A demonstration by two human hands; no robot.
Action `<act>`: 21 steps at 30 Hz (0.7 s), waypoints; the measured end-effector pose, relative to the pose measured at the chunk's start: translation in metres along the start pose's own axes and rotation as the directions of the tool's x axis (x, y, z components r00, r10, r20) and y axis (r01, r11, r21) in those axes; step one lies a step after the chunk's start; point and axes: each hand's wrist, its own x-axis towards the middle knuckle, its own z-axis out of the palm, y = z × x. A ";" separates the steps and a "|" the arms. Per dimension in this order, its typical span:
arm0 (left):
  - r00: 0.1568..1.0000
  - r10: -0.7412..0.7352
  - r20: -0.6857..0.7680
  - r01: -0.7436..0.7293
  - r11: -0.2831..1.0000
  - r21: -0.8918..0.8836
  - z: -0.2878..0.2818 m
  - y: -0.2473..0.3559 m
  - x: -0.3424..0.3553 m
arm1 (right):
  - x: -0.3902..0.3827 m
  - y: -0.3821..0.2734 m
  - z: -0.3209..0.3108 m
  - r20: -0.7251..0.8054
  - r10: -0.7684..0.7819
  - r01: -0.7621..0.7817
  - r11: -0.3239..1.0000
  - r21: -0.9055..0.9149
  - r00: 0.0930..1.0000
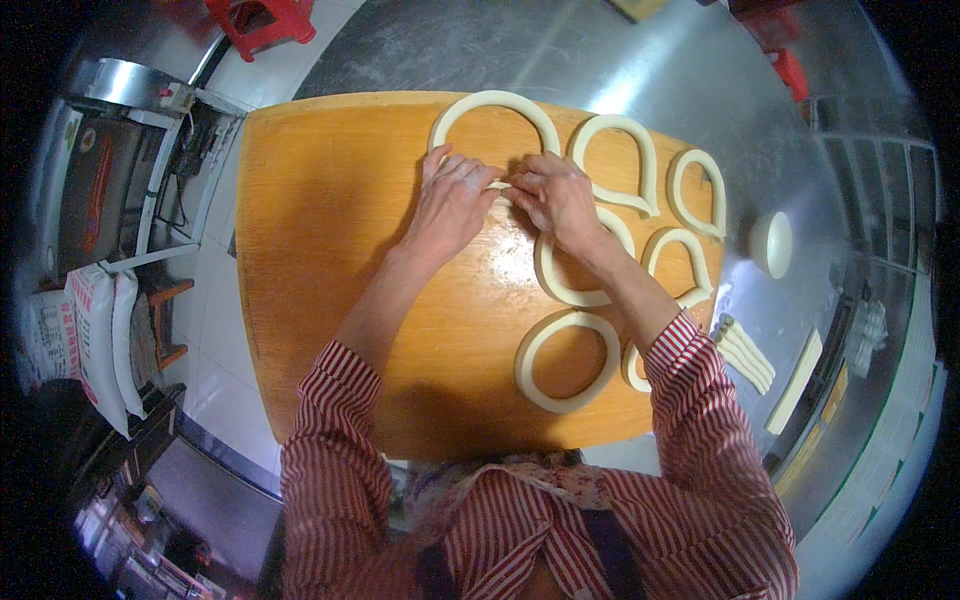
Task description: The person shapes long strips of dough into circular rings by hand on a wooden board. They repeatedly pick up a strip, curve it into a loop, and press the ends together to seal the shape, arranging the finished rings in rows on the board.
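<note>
From my remote seat, I hold the bare left hand (452, 205) near twelve o'clock, bare right hand (562, 200) near one, curled fingers (530, 185) nearly meeting, bare forearms (375, 305) leaving red-and-white striped sleeves (335, 430).

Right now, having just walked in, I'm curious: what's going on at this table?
Someone in red-and-white striped sleeves is handling a pale dough loop near the far edge of the wooden board. Their left fingers and right fingers meet at its near side, pinching the dough there. Other dough loops lie mostly to the right, one partly hidden by the right sleeve, with a white bowl beyond the board.
</note>
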 end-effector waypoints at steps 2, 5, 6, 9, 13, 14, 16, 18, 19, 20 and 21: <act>0.999 0.005 -0.042 -0.007 0.999 -0.053 0.000 0.001 -0.003 | 0.001 -0.003 -0.008 -0.057 -0.063 0.063 0.998 -0.008 0.996; 0.988 0.126 -0.085 -0.128 0.992 -0.021 -0.003 0.000 -0.016 | -0.014 -0.003 -0.021 -0.052 0.003 -0.002 1.000 0.027 0.999; 0.989 0.125 -0.075 -0.124 0.992 0.006 -0.002 0.001 -0.016 | -0.019 0.001 -0.021 -0.029 -0.068 0.069 0.997 0.018 0.997; 0.993 0.108 -0.044 -0.105 0.992 0.063 0.000 0.004 -0.012 | -0.028 -0.001 -0.015 0.010 -0.017 0.018 1.000 -0.009 1.000; 0.997 0.067 -0.031 -0.065 0.995 0.072 0.000 0.007 -0.001 | -0.018 0.001 -0.013 -0.061 -0.047 0.041 0.995 -0.089 0.997; 0.998 0.058 -0.035 -0.056 0.996 0.074 0.001 0.007 0.000 | -0.017 0.004 -0.011 -0.062 -0.048 0.042 0.995 -0.092 0.997; 0.996 0.068 -0.056 -0.063 0.994 0.091 0.007 0.004 0.003 | -0.014 0.010 -0.007 -0.061 -0.052 0.046 0.994 -0.104 0.997; 0.996 0.057 -0.073 -0.052 0.995 0.081 0.011 0.004 0.003 | -0.015 0.009 -0.007 -0.075 0.016 -0.019 0.999 -0.038 0.997; 0.996 0.041 -0.080 -0.036 0.997 0.062 0.012 0.004 0.004 | -0.014 0.008 -0.006 -0.080 0.049 -0.050 0.999 -0.004 0.996; 0.996 0.025 -0.087 -0.021 0.999 0.043 0.012 0.004 0.004 | -0.014 0.007 -0.005 -0.080 0.070 -0.069 0.997 0.015 0.994; 0.995 0.022 -0.097 -0.019 0.999 0.035 0.014 0.004 0.004 | -0.012 0.006 -0.003 -0.080 0.092 -0.090 0.995 0.031 0.993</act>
